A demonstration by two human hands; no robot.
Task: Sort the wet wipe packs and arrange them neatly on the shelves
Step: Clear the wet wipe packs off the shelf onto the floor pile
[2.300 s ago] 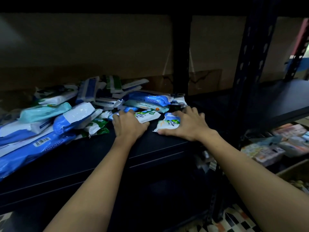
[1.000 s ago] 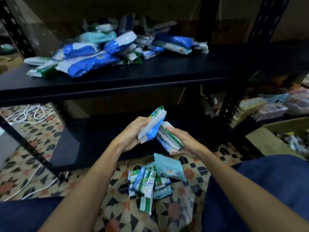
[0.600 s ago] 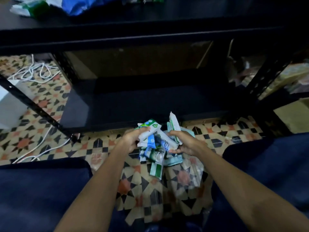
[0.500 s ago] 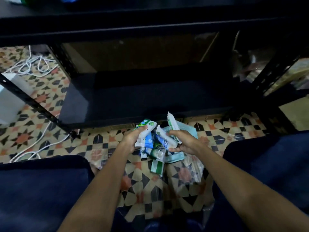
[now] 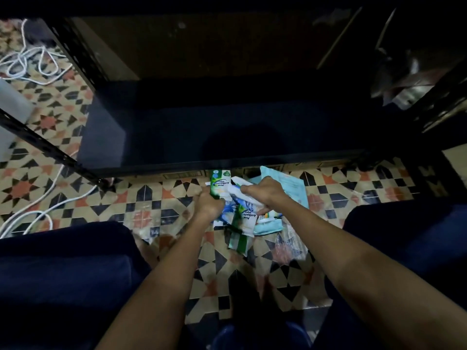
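A small heap of wet wipe packs (image 5: 246, 218) lies on the patterned floor tiles just in front of the black bottom shelf (image 5: 227, 137). My left hand (image 5: 209, 204) grips a green-and-white pack (image 5: 220, 184) that stands up on end. My right hand (image 5: 265, 194) holds a white-and-blue pack (image 5: 240, 192) right beside it, over the heap. A pale teal pack (image 5: 290, 185) lies flat under my right wrist. Another green-and-white pack (image 5: 238, 242) pokes out at the heap's near side.
My knees in dark blue fabric (image 5: 63, 274) frame the floor on both sides. White cables (image 5: 32, 64) coil on the tiles at the left. A black upright post (image 5: 50, 147) slants at the left. Crumpled packaging (image 5: 409, 79) sits at the right on a neighbouring shelf.
I took two packs from the upper shelf and brought them down to the heap on the floor. Since half a second ago both hands sank lower onto the heap.
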